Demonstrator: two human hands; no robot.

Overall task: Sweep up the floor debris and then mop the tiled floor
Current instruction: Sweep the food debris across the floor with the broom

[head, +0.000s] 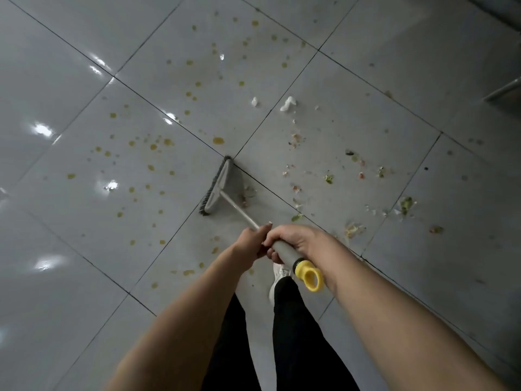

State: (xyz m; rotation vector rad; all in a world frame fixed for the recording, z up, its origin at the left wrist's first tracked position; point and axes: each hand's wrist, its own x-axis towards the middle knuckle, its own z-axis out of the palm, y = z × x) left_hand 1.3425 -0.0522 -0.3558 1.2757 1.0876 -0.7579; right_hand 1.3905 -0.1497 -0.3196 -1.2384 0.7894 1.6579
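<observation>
A broom (pixel 236 208) crosses the middle of the frame at a slant. Its flat, pale grey, wedge-shaped head (pixel 218 189) rests on the floor (pixel 70 221), with a fringe of dark bristles (pixel 209 193) along its left edge, just below a point where four tiles meet. A thin, pale metal handle runs down and to the right from the head. It thickens into a smooth grey grip and ends in a bright yellow plastic hanging loop (pixel 310 275).

Both hands grasp the handle. The left hand (pixel 251 244) is curled round the thin metal part. The right hand (pixel 294 241) is just behind it, touching it, and is clenched round the grey grip next to the yellow loop. Both forearms are bare and reach in from the lower edge.

The floor is laid with large, square, glossy grey tiles divided by thin dark grout lines. Bright patches of reflected light show at the left. Round yellow-brown spots (pixel 218 140), flat like dried drops, are scattered over the upper middle and left of the frame. To the right of the broom head lies loose debris. Two crumpled white scraps (pixel 288 103) lie near the upper middle. Small green, pink and pale crumbs (pixel 328 179) are strewn toward the right. A larger, ragged green clump (pixel 406 205) sits at middle right. A few bits lie just beside the head.

Below the hands are black trouser legs (pixel 296 334) and the toe of a white shoe (pixel 279 277). A pale metal bar (pixel 504 91) juts in at the upper right edge.
</observation>
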